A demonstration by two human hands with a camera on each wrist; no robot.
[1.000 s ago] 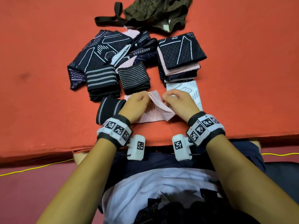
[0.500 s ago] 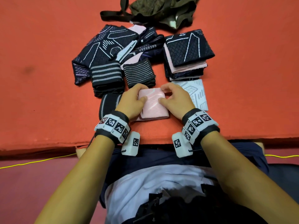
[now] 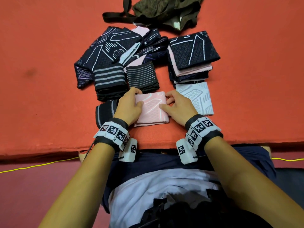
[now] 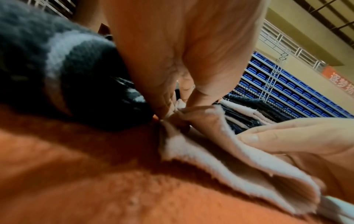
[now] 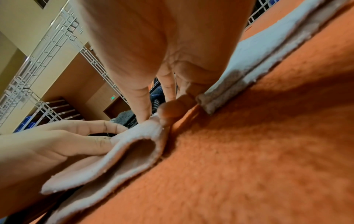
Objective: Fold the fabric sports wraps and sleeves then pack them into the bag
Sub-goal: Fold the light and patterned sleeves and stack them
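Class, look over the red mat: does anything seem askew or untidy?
Yes. The unfolded dark patterned sleeves left of the neat folded stack lie jumbled, overlapping at angles. The olive bag lies crumpled.

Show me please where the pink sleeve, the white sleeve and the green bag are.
pink sleeve (image 3: 152,111): head view, middle of its folded top face.
white sleeve (image 3: 195,97): head view, centre of its patterned face.
green bag (image 3: 164,9): head view, its crumpled body.

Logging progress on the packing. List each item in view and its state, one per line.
pink sleeve: folded flat, gripped at both sides
left hand: grips sleeve's left edge
right hand: holds sleeve's right edge
white sleeve: folded, lying alone
folded stack: piled, dark piece on top
unfolded pile: loose, overlapping
bag: slumped, nothing packed yet
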